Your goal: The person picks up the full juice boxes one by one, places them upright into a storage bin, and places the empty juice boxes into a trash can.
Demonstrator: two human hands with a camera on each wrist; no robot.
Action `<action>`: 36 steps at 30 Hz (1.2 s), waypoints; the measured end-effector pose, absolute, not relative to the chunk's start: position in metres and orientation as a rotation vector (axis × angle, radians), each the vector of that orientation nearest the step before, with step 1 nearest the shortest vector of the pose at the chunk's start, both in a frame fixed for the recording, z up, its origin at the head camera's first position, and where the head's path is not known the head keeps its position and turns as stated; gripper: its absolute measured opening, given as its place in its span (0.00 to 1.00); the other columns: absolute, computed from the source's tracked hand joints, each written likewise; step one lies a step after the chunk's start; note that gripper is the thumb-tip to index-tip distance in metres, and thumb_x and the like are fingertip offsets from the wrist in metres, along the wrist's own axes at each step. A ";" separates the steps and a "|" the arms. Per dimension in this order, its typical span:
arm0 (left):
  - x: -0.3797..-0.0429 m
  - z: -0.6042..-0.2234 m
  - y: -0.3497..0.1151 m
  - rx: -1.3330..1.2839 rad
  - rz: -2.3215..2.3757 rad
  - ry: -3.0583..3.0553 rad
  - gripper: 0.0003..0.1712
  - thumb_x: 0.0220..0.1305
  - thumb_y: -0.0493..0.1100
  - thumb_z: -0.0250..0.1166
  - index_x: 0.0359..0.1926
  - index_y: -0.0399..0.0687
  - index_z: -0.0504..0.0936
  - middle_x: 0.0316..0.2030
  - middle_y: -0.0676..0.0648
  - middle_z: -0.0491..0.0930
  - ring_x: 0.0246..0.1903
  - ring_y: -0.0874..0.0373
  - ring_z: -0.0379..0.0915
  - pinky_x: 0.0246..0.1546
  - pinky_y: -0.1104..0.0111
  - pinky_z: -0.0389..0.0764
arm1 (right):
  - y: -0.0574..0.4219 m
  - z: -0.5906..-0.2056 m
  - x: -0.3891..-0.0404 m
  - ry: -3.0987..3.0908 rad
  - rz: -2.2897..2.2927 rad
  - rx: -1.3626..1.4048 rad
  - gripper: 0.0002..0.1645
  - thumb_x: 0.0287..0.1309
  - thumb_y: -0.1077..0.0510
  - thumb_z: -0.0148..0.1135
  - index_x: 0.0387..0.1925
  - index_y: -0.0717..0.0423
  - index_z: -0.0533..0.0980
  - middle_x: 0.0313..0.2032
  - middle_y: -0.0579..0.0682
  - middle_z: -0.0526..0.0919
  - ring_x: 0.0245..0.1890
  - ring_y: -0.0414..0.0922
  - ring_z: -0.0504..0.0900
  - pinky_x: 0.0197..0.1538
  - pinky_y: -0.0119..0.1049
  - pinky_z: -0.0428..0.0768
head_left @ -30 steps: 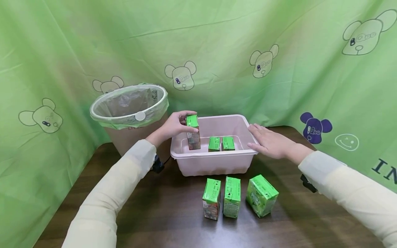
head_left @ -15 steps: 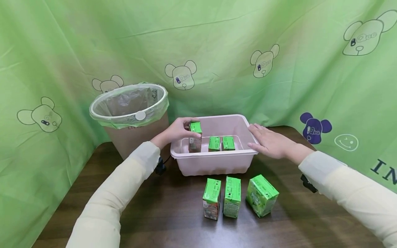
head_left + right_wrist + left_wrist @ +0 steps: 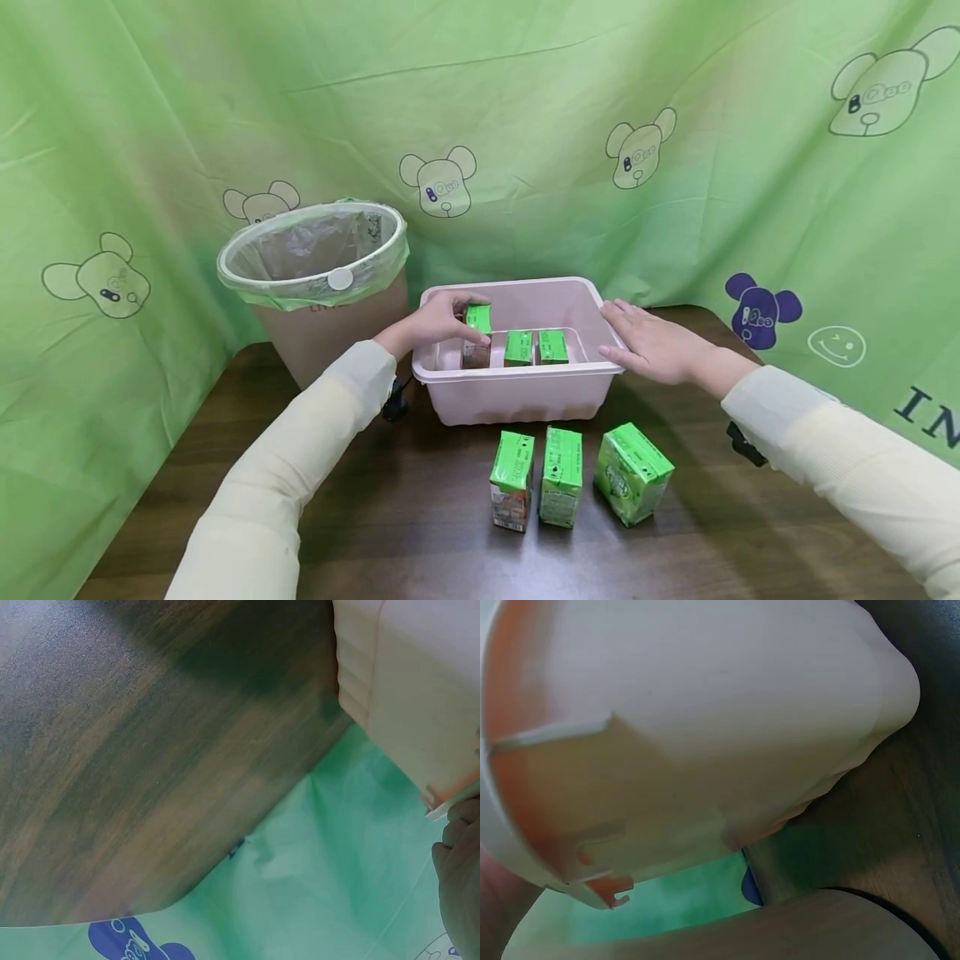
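My left hand (image 3: 441, 320) reaches over the left rim of a pale pink plastic bin (image 3: 517, 400) and grips a green-topped drink carton (image 3: 477, 317) between thumb and fingers. That carton stands upright low inside the bin, partly hidden by the hand. Two more cartons sit to its right in the bin, a left one (image 3: 518, 347) and a right one (image 3: 552, 347). My right hand (image 3: 656, 342) rests on the bin's right rim with fingers straight. In the left wrist view the bin's outer wall (image 3: 705, 735) fills most of the picture. The right wrist view catches part of my right hand (image 3: 461, 862) at the rim.
In front of the bin three cartons stand on the dark wooden table (image 3: 405, 517): a left one (image 3: 513, 481), a middle one (image 3: 561, 477) and a wider green one (image 3: 633, 473). A lined trash can (image 3: 337, 321) is behind left. Green printed cloth (image 3: 525, 100) hangs behind.
My left hand has lowered the gripped carton deeper into the bin and shifted it slightly right, toward the other two. The right hand has stayed on the rim.
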State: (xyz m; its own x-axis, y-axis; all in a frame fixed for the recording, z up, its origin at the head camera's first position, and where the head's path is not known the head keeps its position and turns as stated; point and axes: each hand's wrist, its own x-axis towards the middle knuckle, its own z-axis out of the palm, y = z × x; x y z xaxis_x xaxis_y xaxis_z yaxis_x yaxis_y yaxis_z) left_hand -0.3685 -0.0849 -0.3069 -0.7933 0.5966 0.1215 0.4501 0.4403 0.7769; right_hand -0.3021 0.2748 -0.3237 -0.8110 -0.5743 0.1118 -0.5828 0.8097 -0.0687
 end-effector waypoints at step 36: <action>-0.372 -0.323 -0.061 0.799 0.993 2.509 0.37 0.44 0.34 0.79 0.59 0.43 0.79 0.58 0.46 0.77 0.56 0.55 0.71 0.58 0.68 0.70 | 0.277 -0.328 -0.306 -2.890 0.153 0.931 0.44 0.73 0.42 0.45 0.71 0.73 0.48 0.69 0.74 0.51 0.70 0.68 0.51 0.69 0.59 0.53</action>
State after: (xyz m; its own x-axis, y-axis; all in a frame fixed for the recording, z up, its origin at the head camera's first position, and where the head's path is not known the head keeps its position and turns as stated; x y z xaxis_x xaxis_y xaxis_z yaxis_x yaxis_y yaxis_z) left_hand -0.3721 -0.0614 -0.3234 -0.7901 0.6061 -0.0916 0.3791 0.6005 0.7040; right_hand -0.3057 0.2767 -0.3276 -0.8077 -0.5758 0.1271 -0.5860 0.8078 -0.0644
